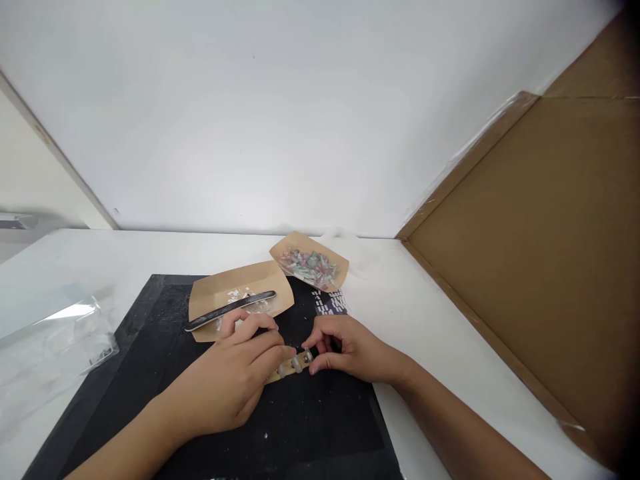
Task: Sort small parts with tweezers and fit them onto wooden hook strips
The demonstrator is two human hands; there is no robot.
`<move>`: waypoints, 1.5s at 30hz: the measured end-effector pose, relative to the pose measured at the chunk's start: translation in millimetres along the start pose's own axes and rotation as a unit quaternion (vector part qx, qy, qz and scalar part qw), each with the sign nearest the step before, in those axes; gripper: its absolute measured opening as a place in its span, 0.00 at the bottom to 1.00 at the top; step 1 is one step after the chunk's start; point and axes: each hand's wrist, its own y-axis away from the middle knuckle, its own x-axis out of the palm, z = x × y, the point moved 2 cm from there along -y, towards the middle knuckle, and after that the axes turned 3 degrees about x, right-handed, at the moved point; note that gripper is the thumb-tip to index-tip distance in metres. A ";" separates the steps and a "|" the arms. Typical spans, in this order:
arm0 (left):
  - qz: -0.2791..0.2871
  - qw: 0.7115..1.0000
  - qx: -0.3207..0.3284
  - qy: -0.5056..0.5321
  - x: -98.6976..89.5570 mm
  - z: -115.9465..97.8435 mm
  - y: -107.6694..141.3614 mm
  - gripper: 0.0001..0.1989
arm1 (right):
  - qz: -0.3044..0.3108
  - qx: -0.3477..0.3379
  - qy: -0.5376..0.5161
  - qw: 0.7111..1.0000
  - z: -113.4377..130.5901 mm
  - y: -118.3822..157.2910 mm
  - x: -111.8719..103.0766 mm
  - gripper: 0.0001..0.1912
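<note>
We have both hands over a black mat [320,427], working at a narrow yellowish strip [289,370] that lies aslant just above the mat's middle, in the space between them. Small clear pieces [296,364] sit across the strip in a row, set apart from one another. Our right hand [350,347] comes in at the strip's right end, thumb and forefinger slightly parted on either side of the endmost piece — we cannot tell whether they grip it or only frame it. Our left hand [227,377] covers the strip's other end, its fingers bent and loosely spread, the foremost tip beside the clear pieces; its hold is hidden from us. Beyond the left hand is a brown paper tray [205,297] with white bits [235,295] in it, and a dark, slim file [230,311] lies tilted across the tray. Farther back and to the right, a smaller tray [295,241] holds a heap of pinkish and greenish pieces [313,265], with a dark sheet of white marks [331,303] just below it. On the white table [425,320] we see a clear plastic bag [65,360] at the left — and a brown cardboard panel [525,253] slanting along the right.
</note>
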 end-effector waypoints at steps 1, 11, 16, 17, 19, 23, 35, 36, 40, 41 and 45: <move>0.002 1.000 0.001 -0.001 0.2 0.0 0.0 0.25 | 0.001 -0.002 0.003 1.000 0.0 -0.1 0.2 0.17; -0.031 0.999 -0.014 0.036 -8.6 -10.7 -6.4 0.19 | -0.001 -0.029 0.059 0.998 3.5 0.8 0.1 0.15; -0.061 0.998 -0.006 0.010 1.7 -19.5 -8.8 0.21 | 0.002 -0.020 0.055 0.998 4.3 0.8 0.1 0.16; -0.074 0.997 0.002 0.002 5.3 -20.7 -9.4 0.20 | 0.003 -0.017 0.054 0.998 4.4 0.8 0.0 0.16; -0.071 0.997 0.015 -0.019 12.9 -22.6 -10.9 0.20 | 0.005 -0.012 0.051 0.999 4.9 0.9 -0.1 0.16; -0.072 0.997 0.021 -0.035 20.2 -24.2 -13.9 0.19 | 0.001 -0.009 0.044 0.999 5.5 1.2 -0.2 0.17; -0.084 0.995 0.002 -0.052 25.0 -25.0 -16.1 0.14 | -0.030 -0.010 0.033 0.999 13.1 8.0 -13.1 0.26; -0.086 0.995 0.001 -0.056 25.2 -24.9 -16.3 0.15 | -0.042 -0.011 0.029 0.999 13.8 8.7 -15.5 0.25; -0.102 0.992 0.008 -0.068 26.4 -24.2 -17.9 0.14 | -0.082 -0.018 0.020 0.996 14.9 10.4 -23.6 0.22; -0.107 0.992 0.010 -0.070 26.9 -24.0 -18.5 0.13 | -0.092 -0.020 0.019 0.995 14.9 10.8 -25.2 0.22; -0.112 0.990 0.014 -0.083 30.1 -25.0 -21.5 0.10 | -0.120 -0.028 0.021 0.992 15.3 11.4 -29.1 0.21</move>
